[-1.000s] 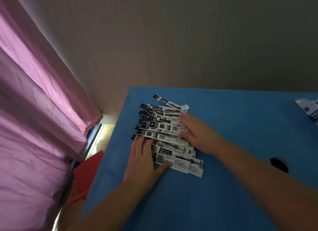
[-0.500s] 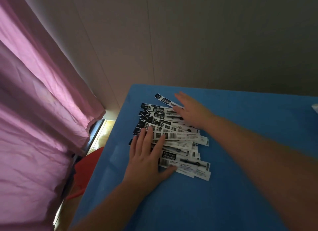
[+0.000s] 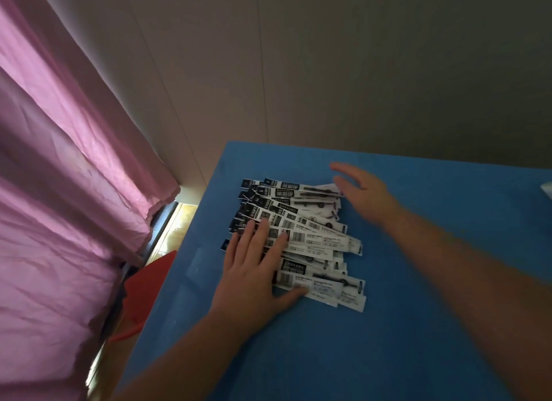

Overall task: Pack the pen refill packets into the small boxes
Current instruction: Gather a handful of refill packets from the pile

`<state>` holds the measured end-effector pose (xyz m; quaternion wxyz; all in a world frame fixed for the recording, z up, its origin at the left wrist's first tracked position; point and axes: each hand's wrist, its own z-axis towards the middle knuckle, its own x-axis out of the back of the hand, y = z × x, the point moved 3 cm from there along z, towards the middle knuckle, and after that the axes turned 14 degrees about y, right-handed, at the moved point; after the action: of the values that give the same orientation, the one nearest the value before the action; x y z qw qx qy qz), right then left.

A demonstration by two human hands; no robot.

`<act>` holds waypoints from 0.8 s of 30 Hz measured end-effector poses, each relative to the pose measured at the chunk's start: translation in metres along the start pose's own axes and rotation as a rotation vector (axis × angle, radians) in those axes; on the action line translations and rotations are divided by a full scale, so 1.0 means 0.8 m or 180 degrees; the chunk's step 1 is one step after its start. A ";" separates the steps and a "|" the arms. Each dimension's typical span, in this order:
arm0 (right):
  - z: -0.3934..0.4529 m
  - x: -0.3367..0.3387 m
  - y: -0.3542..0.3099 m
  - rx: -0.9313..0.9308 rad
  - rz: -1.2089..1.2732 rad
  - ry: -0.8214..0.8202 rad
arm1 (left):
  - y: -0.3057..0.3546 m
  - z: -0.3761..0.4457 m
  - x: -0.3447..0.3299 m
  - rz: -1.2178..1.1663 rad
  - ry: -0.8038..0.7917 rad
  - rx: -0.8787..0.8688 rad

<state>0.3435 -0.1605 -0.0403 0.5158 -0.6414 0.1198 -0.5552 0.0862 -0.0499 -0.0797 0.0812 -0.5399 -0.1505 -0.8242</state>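
Note:
Several long black-and-white pen refill packets (image 3: 310, 239) lie in an overlapping fan on the blue table (image 3: 358, 356), near its left edge. My left hand (image 3: 254, 272) lies flat on the near left part of the pile, fingers straight and spread, thumb by the nearest packet. At the pile's far right corner my right hand (image 3: 361, 191) has its fingers extended and touches the ends of the farthest packets. It is slightly blurred. A sliver of something white (image 3: 547, 188) shows at the right frame edge; no small box is plainly visible.
A pink curtain (image 3: 65, 191) hangs at the left, close to the table's left edge. A red object (image 3: 146, 290) sits low between curtain and table. A plain wall (image 3: 358, 72) stands behind the table's far edge.
My right hand has moved from the middle of the pile to its far right corner, and the stray top packet now lies in line with the others. My left hand has stayed pressed on the pile.

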 end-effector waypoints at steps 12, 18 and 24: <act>-0.093 -0.043 -0.026 -0.0920 0.1777 0.0574 | 0.002 0.000 -0.002 0.0065 -0.0128 0.0027; -0.141 0.009 0.009 -0.1127 0.1789 0.0969 | 0.002 -0.001 0.001 0.0006 -0.0097 0.0073; -0.224 -0.008 -0.008 -0.1111 0.1533 0.1048 | -0.024 0.001 0.015 -0.0908 0.0412 0.0943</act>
<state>0.1887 -0.2477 -0.0656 0.4882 -0.5750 0.4428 -0.4847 0.0765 -0.0316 -0.0713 0.0516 -0.4412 -0.3393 -0.8292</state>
